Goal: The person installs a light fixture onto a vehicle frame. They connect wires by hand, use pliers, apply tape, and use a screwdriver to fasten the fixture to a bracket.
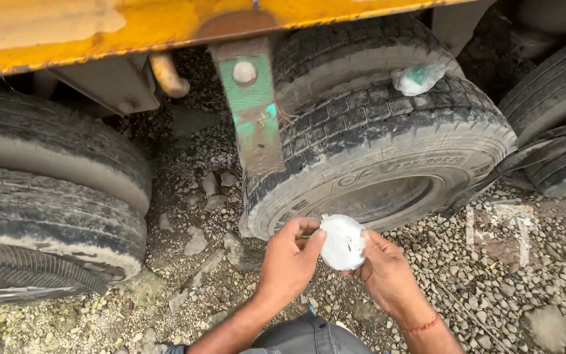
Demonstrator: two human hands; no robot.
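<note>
Both hands hold a small white crumpled plastic pouch in front of a large truck tyre. My left hand pinches its left edge with thumb and fingers. My right hand cups its right side from below; a red thread is tied round that wrist. A second clear plastic pouch with something green inside rests on top of the tyre's tread.
A green, mud-stained metal bracket hangs from the yellow truck body beside the tyre. Another pair of tyres is at left and more tyres at right. Gravel and stones cover the ground.
</note>
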